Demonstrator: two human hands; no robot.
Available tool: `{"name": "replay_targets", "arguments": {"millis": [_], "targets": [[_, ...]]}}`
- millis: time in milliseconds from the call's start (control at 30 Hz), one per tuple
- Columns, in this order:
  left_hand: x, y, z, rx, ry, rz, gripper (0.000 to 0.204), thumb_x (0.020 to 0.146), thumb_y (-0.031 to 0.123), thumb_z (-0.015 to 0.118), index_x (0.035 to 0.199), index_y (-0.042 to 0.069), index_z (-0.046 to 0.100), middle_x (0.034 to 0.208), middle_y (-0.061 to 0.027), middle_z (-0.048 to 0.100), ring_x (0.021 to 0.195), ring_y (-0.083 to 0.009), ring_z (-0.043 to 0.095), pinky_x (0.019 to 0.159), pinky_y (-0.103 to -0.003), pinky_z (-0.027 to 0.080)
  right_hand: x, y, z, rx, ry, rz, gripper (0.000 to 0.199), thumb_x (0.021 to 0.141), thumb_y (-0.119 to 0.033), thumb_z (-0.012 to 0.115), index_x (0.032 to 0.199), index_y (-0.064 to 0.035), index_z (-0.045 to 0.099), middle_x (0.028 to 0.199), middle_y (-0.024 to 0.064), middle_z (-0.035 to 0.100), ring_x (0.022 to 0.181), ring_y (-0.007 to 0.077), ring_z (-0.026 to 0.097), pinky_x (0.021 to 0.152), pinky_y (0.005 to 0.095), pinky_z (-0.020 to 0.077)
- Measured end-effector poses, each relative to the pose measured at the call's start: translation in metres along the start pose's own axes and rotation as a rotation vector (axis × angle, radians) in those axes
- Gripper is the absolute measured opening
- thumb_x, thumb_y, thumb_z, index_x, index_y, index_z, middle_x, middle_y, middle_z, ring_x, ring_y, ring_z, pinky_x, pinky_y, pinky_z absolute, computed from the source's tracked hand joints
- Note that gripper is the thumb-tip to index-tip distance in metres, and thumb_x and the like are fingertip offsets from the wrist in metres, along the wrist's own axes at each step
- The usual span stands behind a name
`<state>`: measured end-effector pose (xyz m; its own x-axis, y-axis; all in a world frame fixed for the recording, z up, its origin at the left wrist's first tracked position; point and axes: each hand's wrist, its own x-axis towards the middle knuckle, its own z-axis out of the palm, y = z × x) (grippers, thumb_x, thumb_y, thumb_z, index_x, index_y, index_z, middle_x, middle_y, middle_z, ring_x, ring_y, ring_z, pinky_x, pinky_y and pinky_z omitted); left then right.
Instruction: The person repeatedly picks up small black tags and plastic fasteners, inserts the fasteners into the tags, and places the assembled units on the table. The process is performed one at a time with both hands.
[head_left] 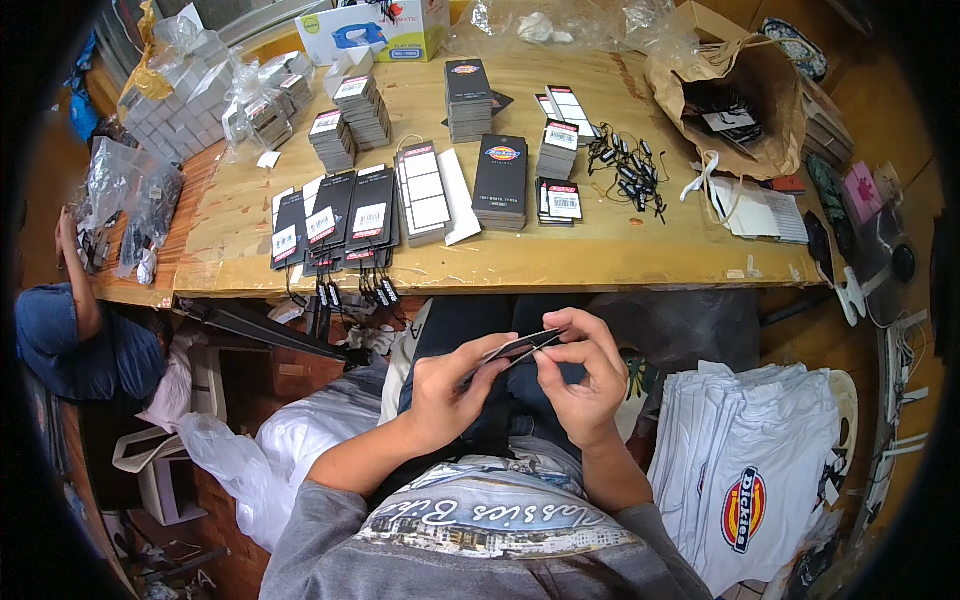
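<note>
Over my lap, just off the table's near edge, my left hand (450, 392) and my right hand (583, 378) both pinch dark hang tags (522, 346), seen almost edge-on and slightly fanned apart. The left thumb and fingers close on one end, the right fingertips on the other. Straight ahead on the table stands a stack of black hang tags (501, 180), with a taller stack (468, 100) behind it. Left of these lie a stack of white-panelled cards (424, 190) and strung black tags with barcode labels (370, 210), their cords hanging over the edge.
Black string loops (630, 170) lie right of small barcode-card stacks (557, 150). A brown paper bag (740, 110) stands far right. Folded white shirts (745, 460) are piled beside me, right. Plastic bags (270, 440) lie on the floor, left. Another person (85, 335) sits at far left.
</note>
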<state>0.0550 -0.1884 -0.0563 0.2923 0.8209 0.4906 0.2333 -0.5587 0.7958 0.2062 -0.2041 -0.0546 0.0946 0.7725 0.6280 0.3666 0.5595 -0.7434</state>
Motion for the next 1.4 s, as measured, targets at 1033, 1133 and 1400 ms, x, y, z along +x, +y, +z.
{"name": "replay_targets", "arguments": {"millis": [1033,1133,1400], "targets": [[0.006,0.000,-0.005,-0.254,0.180,-0.202,0.016,0.075,-0.007,0.053,0.089,-0.005,0.059,0.086,-0.0096,0.058,0.069,-0.0096,0.055,0.059,-0.018,0.044,-0.003,-0.002,-0.005,-0.060,0.022,-0.030,0.015,0.062,0.003,0.064,0.070,-0.0002,0.052,0.085,0.0148,0.055,0.078,0.0237,0.055,0.068,0.0302,0.0446],[0.003,0.003,-0.002,-0.321,0.148,-0.253,0.016,0.074,-0.007,0.054,0.088,-0.005,0.059,0.087,-0.0117,0.060,0.076,-0.0128,0.058,0.064,-0.020,0.046,0.000,-0.005,-0.004,-0.080,-0.014,-0.139,0.018,0.059,0.002,0.067,0.070,-0.0018,0.053,0.086,0.0126,0.054,0.080,0.0264,0.055,0.068,0.0320,0.0447],[0.004,0.006,-0.004,-0.305,0.012,-0.041,0.021,0.070,-0.011,0.052,0.088,-0.004,0.060,0.086,-0.0141,0.061,0.080,-0.0206,0.060,0.068,-0.025,0.048,0.001,-0.008,0.000,-0.093,-0.038,-0.090,0.018,0.059,0.001,0.067,0.070,-0.0025,0.053,0.088,0.0116,0.056,0.081,0.0245,0.055,0.069,0.0313,0.0440]]}}
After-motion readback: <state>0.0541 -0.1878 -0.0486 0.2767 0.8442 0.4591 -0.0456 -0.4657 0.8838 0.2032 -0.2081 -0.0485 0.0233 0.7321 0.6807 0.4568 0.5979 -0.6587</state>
